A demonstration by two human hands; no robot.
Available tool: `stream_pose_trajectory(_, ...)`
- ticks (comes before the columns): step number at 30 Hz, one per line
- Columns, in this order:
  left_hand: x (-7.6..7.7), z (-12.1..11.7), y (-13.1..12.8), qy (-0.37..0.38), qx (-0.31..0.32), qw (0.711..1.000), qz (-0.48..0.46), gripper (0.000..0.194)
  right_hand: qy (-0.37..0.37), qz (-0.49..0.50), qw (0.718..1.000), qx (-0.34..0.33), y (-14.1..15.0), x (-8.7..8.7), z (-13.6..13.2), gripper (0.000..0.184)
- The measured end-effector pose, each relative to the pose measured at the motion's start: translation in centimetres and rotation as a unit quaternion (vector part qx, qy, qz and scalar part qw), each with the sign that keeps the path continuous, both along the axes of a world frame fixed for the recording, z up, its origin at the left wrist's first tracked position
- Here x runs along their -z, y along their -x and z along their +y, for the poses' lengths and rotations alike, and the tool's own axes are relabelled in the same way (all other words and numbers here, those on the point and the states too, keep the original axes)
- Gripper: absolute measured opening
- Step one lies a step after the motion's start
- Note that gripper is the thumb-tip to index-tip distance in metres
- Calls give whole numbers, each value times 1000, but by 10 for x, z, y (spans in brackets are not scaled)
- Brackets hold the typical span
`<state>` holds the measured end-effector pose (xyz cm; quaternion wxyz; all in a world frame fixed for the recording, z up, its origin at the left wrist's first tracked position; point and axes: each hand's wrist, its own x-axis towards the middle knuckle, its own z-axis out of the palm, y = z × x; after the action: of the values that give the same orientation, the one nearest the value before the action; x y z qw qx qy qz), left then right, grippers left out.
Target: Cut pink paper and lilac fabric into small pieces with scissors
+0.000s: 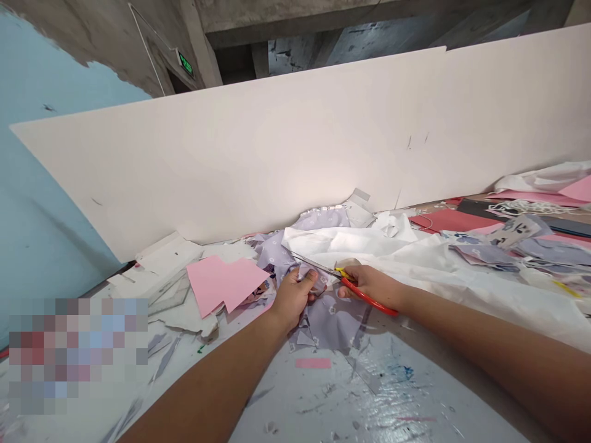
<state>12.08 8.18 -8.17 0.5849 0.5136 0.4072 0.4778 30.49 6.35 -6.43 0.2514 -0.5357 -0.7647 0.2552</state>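
Scuffed table [323, 412] beneath, the left hand [293, 298] pinches lilac fabric [333, 323]; the right hand [372, 283] grips scissors [367, 298]. Cutting seems in hand; another snip calls for taut fabric.

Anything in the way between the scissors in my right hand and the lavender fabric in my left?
Nothing visible: the scissors in the right hand reach right to the lavender fabric. The left hand's thumb does lie close beside the blades.

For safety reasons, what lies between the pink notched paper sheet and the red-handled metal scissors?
In the head view: a dark-patterned scrap, then the left hand holding lavender floral fabric.
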Motion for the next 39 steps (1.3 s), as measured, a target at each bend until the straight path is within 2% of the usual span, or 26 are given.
stream_pose_trajectory(21,1,-3,-2,-32,-18,999,-25,35,-8,-1,1000,13,0,2,2,34)
stream_pose_trajectory(30,-4,-6,-2,-26,-16,999,-21,31,-6,-15,1000,18,1,-2,-1,34)
stream_pose_trajectory(39,-4,-6,-3,-25,-21,999,-15,30,-9,-33,999,28,0,0,1,35)
